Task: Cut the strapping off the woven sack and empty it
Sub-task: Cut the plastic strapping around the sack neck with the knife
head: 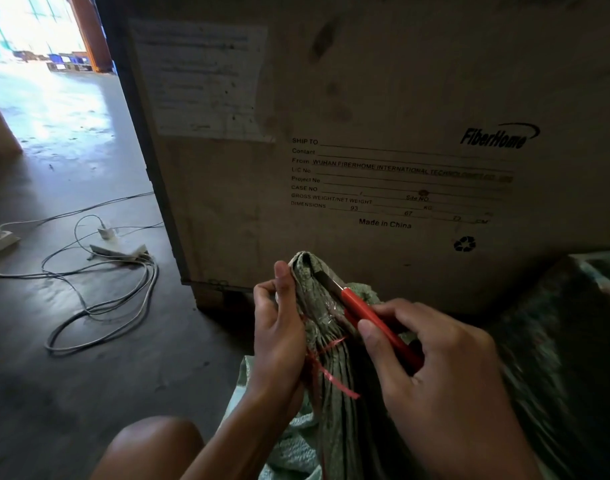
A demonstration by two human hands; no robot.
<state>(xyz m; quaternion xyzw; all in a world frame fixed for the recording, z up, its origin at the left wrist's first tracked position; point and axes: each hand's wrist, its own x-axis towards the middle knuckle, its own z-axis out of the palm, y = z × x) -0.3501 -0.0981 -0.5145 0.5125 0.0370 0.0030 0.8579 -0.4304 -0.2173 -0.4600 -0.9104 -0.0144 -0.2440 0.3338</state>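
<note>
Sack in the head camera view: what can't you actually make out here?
Contents of the woven sack: head view, hidden by its fabric; bottom cut off by the frame edge.
Knot of the red strapping: head view, partly behind the left hand.
Blade tip of the red cutter: head view, lost in dark folds.
Paper sheet on the crate: head view, print too blurred.

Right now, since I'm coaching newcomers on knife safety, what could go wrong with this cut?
1. The left hand grips the sack neck close beside the knife blade; a slip could reach its thumb.
2. The blade sits on the weave above the red strapping, so it may slice the sack instead.
</note>
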